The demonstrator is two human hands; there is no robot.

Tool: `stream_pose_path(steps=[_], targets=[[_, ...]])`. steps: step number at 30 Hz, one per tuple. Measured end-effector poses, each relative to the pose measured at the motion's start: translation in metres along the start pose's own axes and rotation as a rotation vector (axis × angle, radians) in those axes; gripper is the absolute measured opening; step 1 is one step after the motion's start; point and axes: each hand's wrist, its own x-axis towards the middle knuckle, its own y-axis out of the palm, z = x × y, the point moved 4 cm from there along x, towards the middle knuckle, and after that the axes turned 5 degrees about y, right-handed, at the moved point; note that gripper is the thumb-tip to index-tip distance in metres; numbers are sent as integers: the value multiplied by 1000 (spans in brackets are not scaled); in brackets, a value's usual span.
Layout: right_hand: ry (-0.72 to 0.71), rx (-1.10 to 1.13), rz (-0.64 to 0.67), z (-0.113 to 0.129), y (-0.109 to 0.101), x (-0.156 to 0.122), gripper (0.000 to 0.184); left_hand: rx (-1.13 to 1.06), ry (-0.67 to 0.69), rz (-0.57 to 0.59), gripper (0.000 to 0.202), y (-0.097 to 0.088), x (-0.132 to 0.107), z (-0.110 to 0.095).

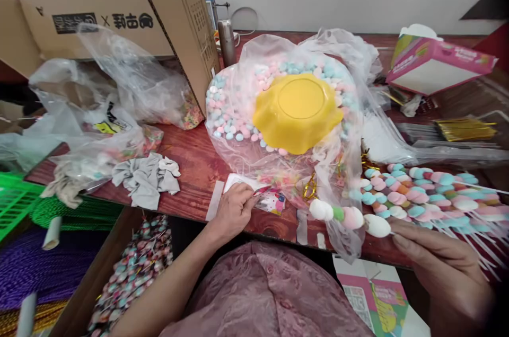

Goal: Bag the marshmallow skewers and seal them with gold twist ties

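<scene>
My right hand (437,257) pinches the end of a marshmallow skewer (352,218), held level above the front of the table. White, green and pink pieces are threaded on it, with a larger white one nearest my fingers. At the table's front edge, my left hand (234,209) is closed, its fingertips on the upper edge of a small printed plastic bag (272,202). Beyond both hands lies a large clear bag of pink, blue and white marshmallows (228,117), with a yellow scalloped bowl (298,112) upside down on them.
Finished marshmallow skewers (421,194) are piled at the right. A cardboard box (119,19) stands back left, near a crumpled grey cloth (147,178). A pink carton (437,61) and gold twist ties (465,129) are at the back right. A green basket (18,199) sits lower left.
</scene>
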Motion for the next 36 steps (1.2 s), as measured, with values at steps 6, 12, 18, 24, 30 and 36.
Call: stream_pose_path(steps=[6, 12, 18, 24, 30, 36], targets=[[328, 375, 82, 16, 31, -8, 19, -65, -55, -194, 34, 4, 4, 8], [356, 316, 156, 15, 40, -8, 25, 57, 102, 40, 12, 10, -6, 6], [279, 254, 222, 9, 42, -4, 20, -68, 99, -3, 21, 7, -5, 13], [257, 261, 223, 14, 41, -12, 20, -152, -148, 78, 18, 4, 9, 18], [-24, 155, 281, 22, 48, -1, 13, -204, -225, 178, 14, 1, 18, 16], [-323, -8, 330, 27, 58, 8, 15, -199, -134, 231, 10, 1, 17, 16]])
